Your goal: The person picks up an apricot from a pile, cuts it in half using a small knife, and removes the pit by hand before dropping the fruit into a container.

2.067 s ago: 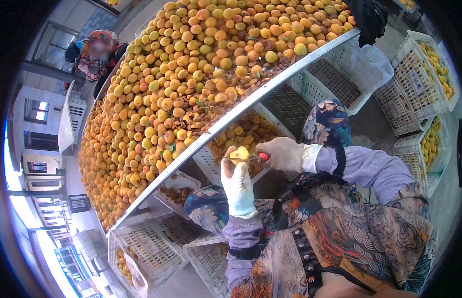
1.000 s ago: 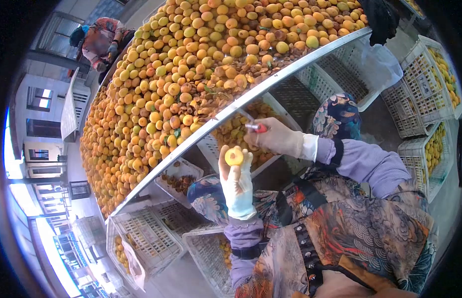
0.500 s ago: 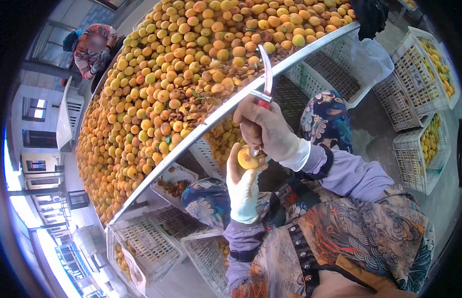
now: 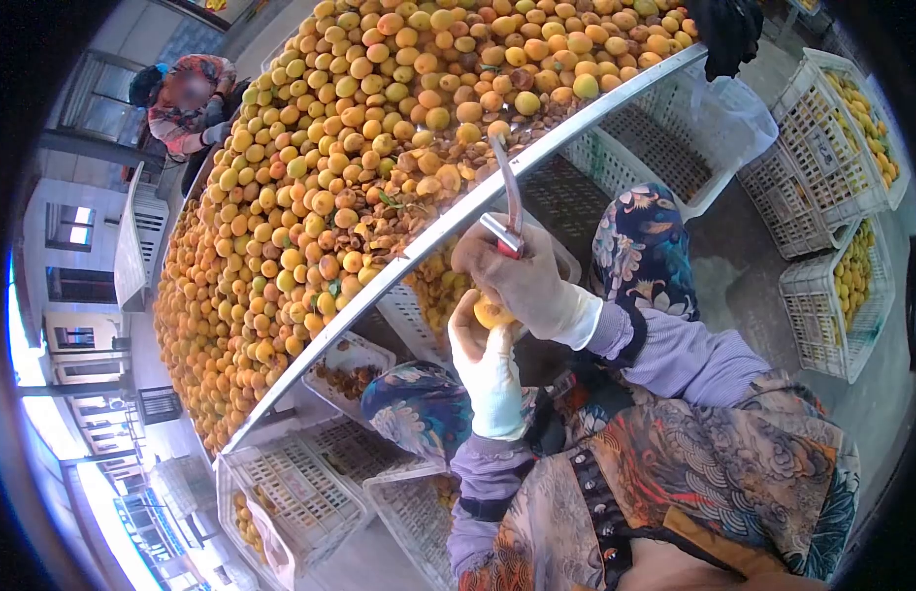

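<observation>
My left hand [image 4: 490, 369], in a pale glove, holds a yellow-orange apricot [image 4: 491, 312] between thumb and fingers. Close above it, my gloved right hand [image 4: 525, 284] is wrapped round a red-handled tool with a curved metal blade [image 4: 509, 187]. The blade points up and away from me, over the table edge. My right fingers are against or just over the apricot, hiding part of it; contact there is hard to make out. A large heap of apricots [image 4: 310, 187] covers the table beyond my hands.
The table's metal rim [image 4: 379, 279] runs diagonally before me. Below it stand a white tub [image 4: 367, 345] of brown scraps and plastic crates [image 4: 300, 483]. Stacked crates of fruit [image 4: 817, 148] are at right. Another person [image 4: 187, 103] sits across the heap.
My right hand has shifted slightly left and down, turning the tool so its blade tilts toward the heap. The apricot is now more covered by my right fingers.
</observation>
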`<state>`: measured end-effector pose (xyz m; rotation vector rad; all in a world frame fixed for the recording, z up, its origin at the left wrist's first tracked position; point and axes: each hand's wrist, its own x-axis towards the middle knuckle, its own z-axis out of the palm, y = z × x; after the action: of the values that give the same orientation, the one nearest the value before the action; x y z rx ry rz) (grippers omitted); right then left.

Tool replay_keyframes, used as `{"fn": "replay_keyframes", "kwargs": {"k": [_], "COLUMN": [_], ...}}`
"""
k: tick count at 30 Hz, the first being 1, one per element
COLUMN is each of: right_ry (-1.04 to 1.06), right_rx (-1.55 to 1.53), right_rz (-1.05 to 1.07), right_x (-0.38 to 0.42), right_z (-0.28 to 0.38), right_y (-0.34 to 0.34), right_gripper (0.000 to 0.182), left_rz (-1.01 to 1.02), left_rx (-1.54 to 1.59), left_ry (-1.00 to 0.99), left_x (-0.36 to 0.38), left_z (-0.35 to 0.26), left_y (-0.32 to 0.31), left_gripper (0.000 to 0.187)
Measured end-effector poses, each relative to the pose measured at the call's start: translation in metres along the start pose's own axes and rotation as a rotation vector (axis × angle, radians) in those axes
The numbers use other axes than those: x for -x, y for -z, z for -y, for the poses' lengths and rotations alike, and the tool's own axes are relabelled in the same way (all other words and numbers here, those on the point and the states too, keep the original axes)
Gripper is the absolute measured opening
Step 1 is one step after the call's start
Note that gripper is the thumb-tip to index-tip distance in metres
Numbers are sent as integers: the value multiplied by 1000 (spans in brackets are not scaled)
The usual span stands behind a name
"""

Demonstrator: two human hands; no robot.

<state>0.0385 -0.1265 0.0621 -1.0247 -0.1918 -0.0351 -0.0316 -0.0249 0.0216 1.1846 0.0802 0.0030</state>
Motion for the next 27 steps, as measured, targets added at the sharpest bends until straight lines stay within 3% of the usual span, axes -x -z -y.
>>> {"fn": "replay_keyframes", "kwargs": {"k": [4,6,8,10,11,16,18,19,20,22,27], "right_ry": [140,-305,-235,-206,-71,3,-272,-293,-293,-509,-497], "right_rx": [178,-214,-338,-32,-26,18,-270,-275,-276,-511,-585], "right_rz": [12,-50,-66,-98,4,-34,-140,-207,-210,-290,-279], "right_x": [1,-6,-6,-2,-3,-4,-10,-10,-11,-16,-12], "right_z": [-16,-16,-14,-5,-10,-20,-11,-10,-11,-18,-32], "right_y": [1,17,18,4,4,8,19,16,19,28,34], "right_gripper": [15,16,18,18,17,17,20,22,22,23,26], "left_rz": [-42,-68,-28,-36,-67,-39,-85,-66,-63,-49,-66], "left_rx": [-43,22,-48,122,13,-150,-377,-507,-508,-369,-280], "left_ry": [-17,22,27,127,101,13,5,-95,-92,-44,4], "left_x": [-4,-1,-3,-3,-4,-4,-2,-2,-2,-3,-2], "left_z": [8,6,7,3,2,4,0,2,8,21,20], "left_y": [-3,-7,-3,-8,-8,-9,-16,-18,-15,-5,-14], "left_gripper": [46,45,48,44,40,33,29,31,31,32,34]}}
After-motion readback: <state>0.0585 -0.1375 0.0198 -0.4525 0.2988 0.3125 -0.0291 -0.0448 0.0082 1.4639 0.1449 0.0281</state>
